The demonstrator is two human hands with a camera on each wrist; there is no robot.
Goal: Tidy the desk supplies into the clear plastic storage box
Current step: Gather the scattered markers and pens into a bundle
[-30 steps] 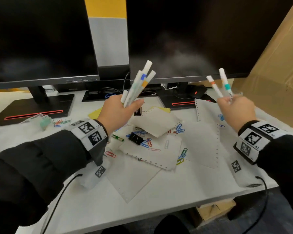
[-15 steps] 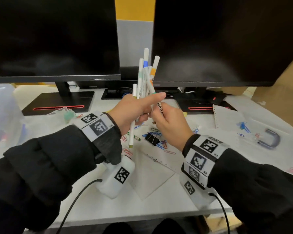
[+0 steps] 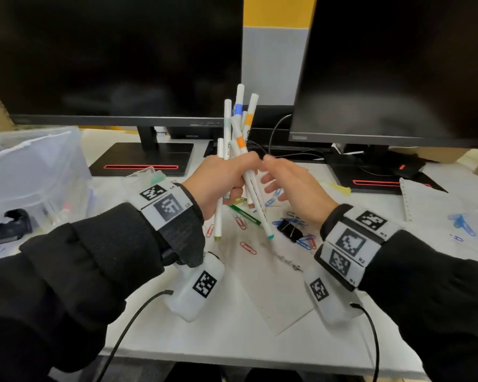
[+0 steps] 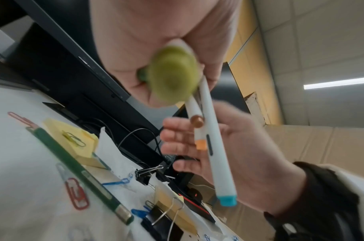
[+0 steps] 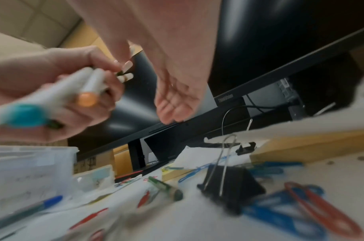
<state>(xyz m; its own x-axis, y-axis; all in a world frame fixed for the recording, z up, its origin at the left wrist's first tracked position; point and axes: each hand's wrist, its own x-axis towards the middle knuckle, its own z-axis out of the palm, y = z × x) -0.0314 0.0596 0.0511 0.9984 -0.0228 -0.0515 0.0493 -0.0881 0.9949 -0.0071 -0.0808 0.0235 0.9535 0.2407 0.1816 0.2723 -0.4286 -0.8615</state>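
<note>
Left hand (image 3: 221,180) grips marker bundle (image 3: 239,139) above tabletop (image 3: 232,346) centre; right hand (image 3: 293,186) spread, empty. Storage box (image 3: 33,172) at left edge, partly filled. Paper clips (image 3: 247,248), binder clip (image 3: 289,230), pencil (image 3: 244,215) remain loose.

monitors (image 3: 113,59) behind, storage box (image 3: 33,172) left
</note>
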